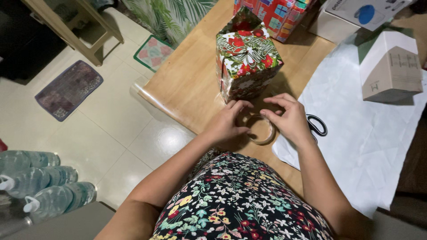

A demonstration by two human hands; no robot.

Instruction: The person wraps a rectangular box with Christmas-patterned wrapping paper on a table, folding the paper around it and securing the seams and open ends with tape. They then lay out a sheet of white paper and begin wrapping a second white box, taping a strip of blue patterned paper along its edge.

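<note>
A roll of clear tape [261, 132] lies on the wooden table [187, 84] near its front edge. My left hand [229, 121] grips its left side. My right hand [289, 116] holds its right side, fingertips on the rim. Just beyond my hands stands a box wrapped in red and green floral paper [247, 55], its top flaps folded up unevenly. Black-handled scissors [317, 125] lie partly hidden under my right hand, on a white sheet of paper [364, 133].
A white and brown carton [390, 66] rests on the white paper at the right. Another wrapped box [278, 15] and a white carton [356, 15] stand at the back. Water bottles [40, 182], small rugs [69, 89] and a wooden frame [75, 26] are on the floor to the left.
</note>
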